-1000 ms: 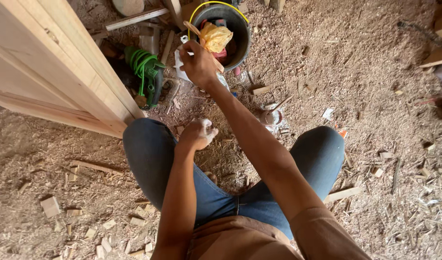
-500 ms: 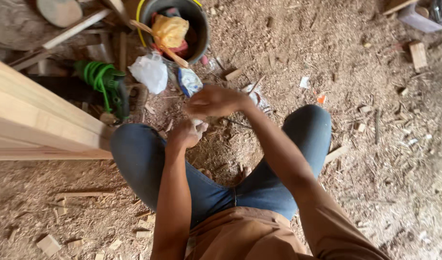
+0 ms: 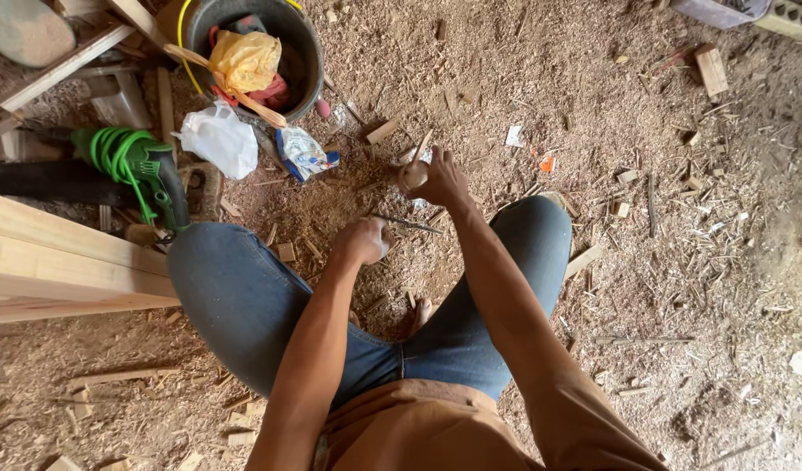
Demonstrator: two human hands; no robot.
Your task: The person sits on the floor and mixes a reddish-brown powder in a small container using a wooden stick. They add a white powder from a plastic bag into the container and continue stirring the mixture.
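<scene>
The right hand (image 3: 443, 179) was clamped on a small round wooden piece (image 3: 413, 175), held above the sawdust floor (image 3: 680, 262) ahead of the knees; its axis couldn't be made out. The left hand (image 3: 366, 240) was fisted just behind, contents hidden. A thin nail (image 3: 410, 224) lay between them, pointing sideways. A steady grip close to the body would have served best.

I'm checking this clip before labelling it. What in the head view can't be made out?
- What the right hand holds: a small round object, mostly wrapped by the fingers.
- What the left hand grips: closed fist hides it.
- Contents of the black bucket: covered by the yellow bag, top cut by the frame edge.
- The wooden boards: cut off at the left edge.
</scene>
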